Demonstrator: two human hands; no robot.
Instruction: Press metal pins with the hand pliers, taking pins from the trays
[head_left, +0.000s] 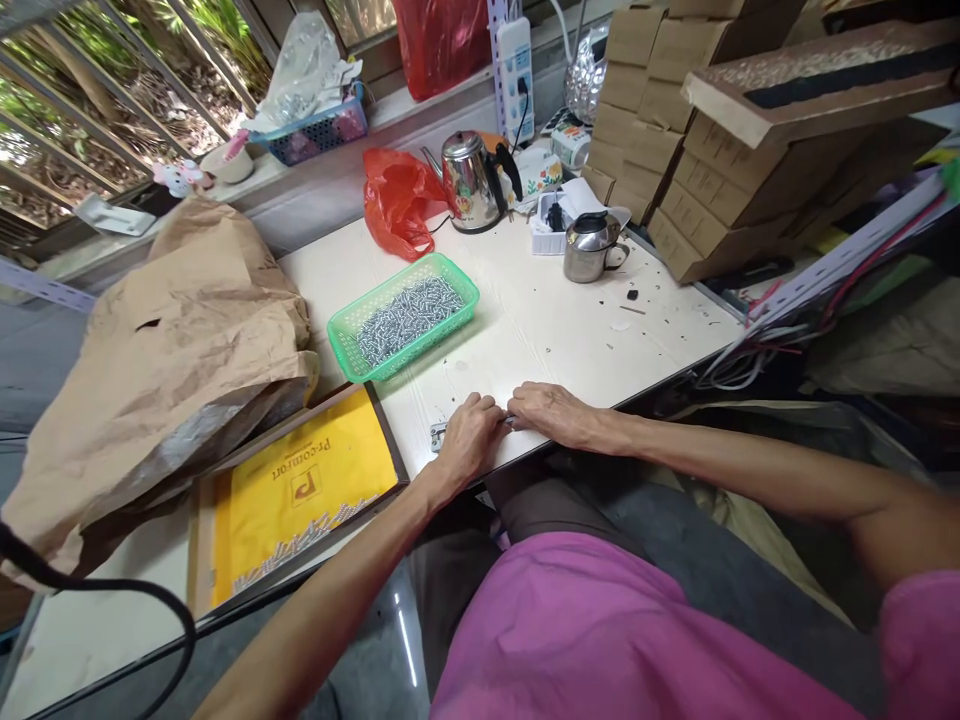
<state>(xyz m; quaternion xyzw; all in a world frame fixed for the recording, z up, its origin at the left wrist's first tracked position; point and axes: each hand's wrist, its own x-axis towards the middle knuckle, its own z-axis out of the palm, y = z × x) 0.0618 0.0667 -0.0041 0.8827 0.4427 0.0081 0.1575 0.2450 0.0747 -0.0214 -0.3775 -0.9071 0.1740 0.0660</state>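
The person's left hand (469, 440) and right hand (551, 415) are working close together at the near edge of the white table (600, 330), at lower centre of the frame, with the fingers of each hand held together and curled inward. The left fingertips (491, 408) and right fingertips (521, 400) are converging on a small metal piece (510, 421), which is mostly hidden; whether they are clamped on it cannot be determined. A small metal fitting (438, 436) is protruding from under the left hand's outer edge, its connection to that piece not visible. Just above the hands, a green plastic basket (465, 300) is resting on the table, holding a heap of silver screws (409, 318). At lower left, a brown paper sack (172, 340) is slumping beside a wooden tray (394, 440) lined with a yellow printed sheet (300, 495), with rows of small metal parts (300, 550) lying along its lower edge. Toward the top of the frame, a stainless kettle (465, 180), a red plastic bag (397, 200) and a steel lidded mug (591, 248) are standing on the table. Stacked cardboard boxes (697, 150) are occupying the upper right.
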